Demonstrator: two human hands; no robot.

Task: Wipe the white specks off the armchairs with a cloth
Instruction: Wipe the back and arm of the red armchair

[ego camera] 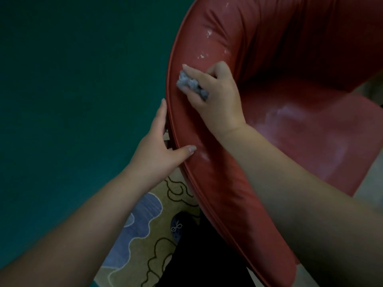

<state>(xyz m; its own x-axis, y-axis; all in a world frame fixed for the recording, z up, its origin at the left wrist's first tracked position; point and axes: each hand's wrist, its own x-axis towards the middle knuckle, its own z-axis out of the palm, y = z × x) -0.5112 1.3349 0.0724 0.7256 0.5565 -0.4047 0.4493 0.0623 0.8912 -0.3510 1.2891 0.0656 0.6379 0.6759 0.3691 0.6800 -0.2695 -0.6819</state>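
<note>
Forearms reaching up from the bottom edge, bare, one from each lower corner. Below and between them, patterned rug (145,230) in cream, blue and dark outline, with a dark shoe (179,226) bearing a small pale emblem, and black clothing just beside it. Farther up on the left, left hand (159,148) braced on the outer edge of the red armchair (275,48): thumb laid over the rim onto the inner surface, fingers straight along the outside, partly hidden behind the rim; a loose clasp, not a fist. Across the rim, right hand (215,96) set on the inner side of the armrest wall, fingers curled round a crumpled grey cloth (191,84), index finger stretched out above it, cloth pressed against the red upholstery just inside the rim. Just beyond that hand, white specks (204,55) scattered up the inner wall, with more near the top of the backrest. To the right, seat cushion (310,129) showing pale, hazy smears. At the far left, dark teal surface (78,75), too dim to tell floor from wall.
</note>
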